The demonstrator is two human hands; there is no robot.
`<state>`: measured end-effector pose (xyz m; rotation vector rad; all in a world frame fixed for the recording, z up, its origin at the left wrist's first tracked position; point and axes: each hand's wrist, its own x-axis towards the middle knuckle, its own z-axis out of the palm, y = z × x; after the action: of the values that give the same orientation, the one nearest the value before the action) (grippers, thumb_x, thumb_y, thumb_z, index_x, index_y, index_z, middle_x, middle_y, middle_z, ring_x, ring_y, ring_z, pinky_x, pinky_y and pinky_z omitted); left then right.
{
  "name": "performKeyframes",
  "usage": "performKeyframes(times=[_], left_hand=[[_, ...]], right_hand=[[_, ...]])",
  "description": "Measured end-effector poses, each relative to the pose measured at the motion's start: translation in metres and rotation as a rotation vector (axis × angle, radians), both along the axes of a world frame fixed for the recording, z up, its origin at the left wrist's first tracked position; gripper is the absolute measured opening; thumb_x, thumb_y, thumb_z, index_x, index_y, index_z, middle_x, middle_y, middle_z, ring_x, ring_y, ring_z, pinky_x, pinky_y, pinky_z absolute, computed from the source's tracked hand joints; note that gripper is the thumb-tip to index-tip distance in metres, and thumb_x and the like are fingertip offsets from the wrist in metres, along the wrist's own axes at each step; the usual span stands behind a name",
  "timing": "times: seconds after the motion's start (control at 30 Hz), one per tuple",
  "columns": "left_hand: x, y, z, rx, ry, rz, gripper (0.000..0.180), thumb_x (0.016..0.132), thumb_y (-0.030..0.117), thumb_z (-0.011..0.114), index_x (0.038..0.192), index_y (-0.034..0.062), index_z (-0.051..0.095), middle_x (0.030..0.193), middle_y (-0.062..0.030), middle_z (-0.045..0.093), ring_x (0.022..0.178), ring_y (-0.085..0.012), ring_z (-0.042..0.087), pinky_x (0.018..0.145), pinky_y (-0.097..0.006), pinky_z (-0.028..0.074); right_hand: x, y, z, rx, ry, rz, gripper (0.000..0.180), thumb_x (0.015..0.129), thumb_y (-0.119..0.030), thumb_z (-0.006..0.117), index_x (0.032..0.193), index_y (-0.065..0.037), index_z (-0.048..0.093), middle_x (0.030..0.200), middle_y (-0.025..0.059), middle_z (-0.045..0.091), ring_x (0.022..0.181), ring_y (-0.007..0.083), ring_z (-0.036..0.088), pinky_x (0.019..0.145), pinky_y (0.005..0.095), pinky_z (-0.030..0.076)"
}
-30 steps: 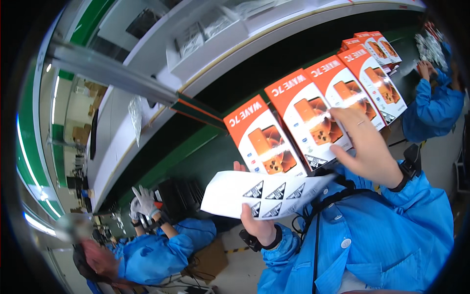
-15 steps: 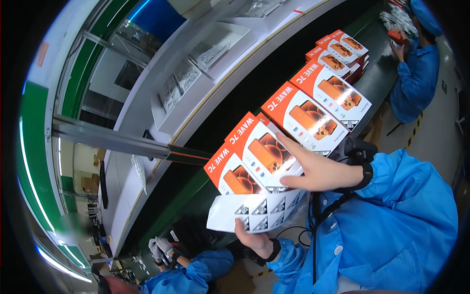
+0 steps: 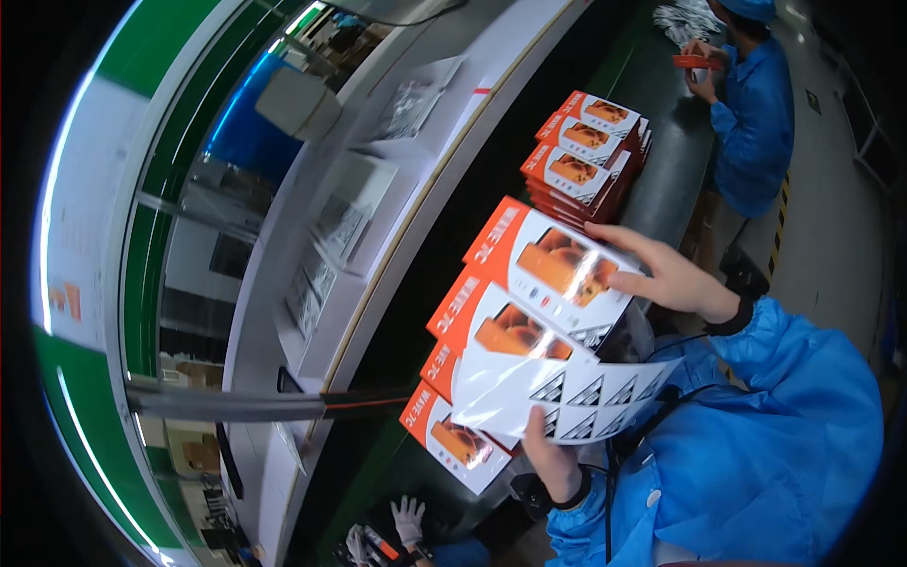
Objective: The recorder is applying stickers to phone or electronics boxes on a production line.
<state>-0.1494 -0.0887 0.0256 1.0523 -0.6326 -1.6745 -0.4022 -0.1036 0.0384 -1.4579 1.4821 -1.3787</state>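
Note:
My left hand (image 3: 553, 463) pinches the edge of a white sheet of labels (image 3: 605, 402) printed with black triangles; the sheet is bent and lies over part of the nearer boxes. Orange-and-white phone boxes overlap in a row along the bench. My right hand (image 3: 675, 274) has its fingers apart, with the thumb over the top of one phone box (image 3: 557, 265) and the forefinger along its far edge. A black triangle label shows at that box's corner. Toward the lower left, another phone box (image 3: 458, 449) sticks out beyond the sheet.
Past my right hand stand stacked phone boxes (image 3: 586, 156) on the dark green bench (image 3: 666, 161). A co-worker in blue (image 3: 756, 123) holds a red item at the far end. Gloved hands (image 3: 408, 520) of another person show at the bottom. White trays (image 3: 354, 208) sit on the shelf.
The view has swung, and the phone boxes appear lower. My right hand has moved from a nearer box to one farther along the row. My left hand still holds the label sheet.

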Motion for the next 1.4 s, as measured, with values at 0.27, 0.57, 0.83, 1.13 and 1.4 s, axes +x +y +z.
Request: performKeyframes(times=[0.27,0.57,0.83,1.13,1.4], left_hand=[[-0.077,0.004,0.013,-0.074,-0.194,0.296,0.055,0.081,0.032,0.045,0.124,-0.0031,0.044,0.114,-0.0161,0.056,0.104,-0.026,0.056,0.091,-0.038,0.042],[-0.278,-0.055,-0.018,-0.283,-0.113,0.115,0.049,0.085,0.017,0.046,0.124,-0.0118,0.044,0.126,-0.0199,0.051,0.119,-0.0286,0.047,0.105,-0.039,0.03],[-0.328,-0.184,-0.159,-0.092,-0.036,0.377,0.033,0.085,0.016,0.047,0.106,-0.0086,0.051,0.098,-0.0148,0.059,0.088,-0.0238,0.058,0.08,-0.035,0.046],[-0.332,-0.102,-0.062,-0.43,-0.472,0.253,0.029,0.093,0.014,0.051,0.111,-0.0082,0.053,0.103,-0.0121,0.06,0.094,-0.0172,0.055,0.085,-0.03,0.042],[-0.274,-0.014,0.001,-0.37,-0.423,0.187,0.039,0.082,0.001,0.068,0.114,-0.0063,0.048,0.1,-0.0106,0.063,0.087,-0.0121,0.06,0.075,-0.025,0.049]], right_hand=[[-0.032,-0.001,-0.006,0.017,-0.528,0.178,0.061,0.089,-0.017,0.057,0.14,0.002,0.031,0.137,0.016,0.043,0.126,0.021,0.042,0.103,0.0321,0.033],[-0.218,-0.052,0.003,-0.193,-0.846,0.07,0.062,0.08,-0.018,0.054,0.135,0.005,0.038,0.126,0.0139,0.053,0.113,0.0184,0.055,0.098,0.0277,0.041],[-0.265,-0.162,-0.124,0.267,-0.52,0.081,0.059,0.091,-0.033,0.056,0.136,0.002,0.04,0.131,0.011,0.05,0.12,0.0161,0.045,0.1,0.026,0.034],[-0.27,-0.102,-0.079,-0.065,-0.02,0.182,0.04,0.087,-0.018,0.06,0.122,-0.001,0.049,0.129,0.014,0.044,0.123,0.0239,0.041,0.102,0.0347,0.033],[-0.195,-0.047,-0.02,0.367,-0.417,0.747,0.013,0.09,-0.012,0.061,0.084,0.0,0.058,0.075,-0.0003,0.056,0.063,0.0031,0.052,0.056,0.0184,0.042]])
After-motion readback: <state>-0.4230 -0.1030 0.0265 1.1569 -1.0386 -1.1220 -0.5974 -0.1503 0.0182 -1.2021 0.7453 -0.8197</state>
